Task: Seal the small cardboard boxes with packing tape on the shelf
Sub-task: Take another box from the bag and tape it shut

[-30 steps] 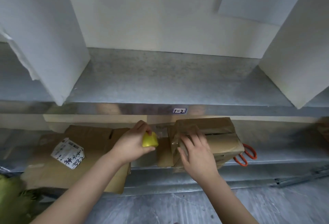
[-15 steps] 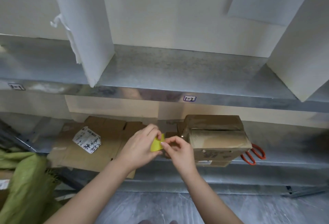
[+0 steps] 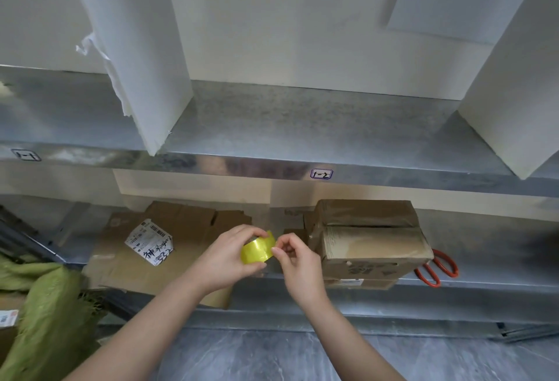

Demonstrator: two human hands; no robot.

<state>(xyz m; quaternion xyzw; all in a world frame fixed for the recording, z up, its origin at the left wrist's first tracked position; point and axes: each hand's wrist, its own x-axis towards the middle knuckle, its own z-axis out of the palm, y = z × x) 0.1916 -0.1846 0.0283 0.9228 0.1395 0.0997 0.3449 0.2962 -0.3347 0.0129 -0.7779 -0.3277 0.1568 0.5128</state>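
Observation:
A small brown cardboard box (image 3: 372, 238) sits on the lower metal shelf (image 3: 484, 271), its top flaps glossy with tape and a dark gap showing between them. Just left of it, my left hand (image 3: 225, 259) grips a yellow roll of packing tape (image 3: 257, 250) in front of the shelf edge. My right hand (image 3: 298, 262) is at the roll's right side, thumb and forefinger pinching at the tape's edge. Neither hand touches the box.
Flattened cardboard (image 3: 169, 247) with a white shipping label (image 3: 150, 241) lies on the shelf at left. Orange-handled scissors (image 3: 437, 267) lie right of the box. A green cloth (image 3: 45, 311) hangs at lower left. The upper shelf (image 3: 302, 126) holds white dividers.
My right hand left the top of the box and came to the tape roll, where it now pinches the tape's edge. The view has shifted slightly to the left.

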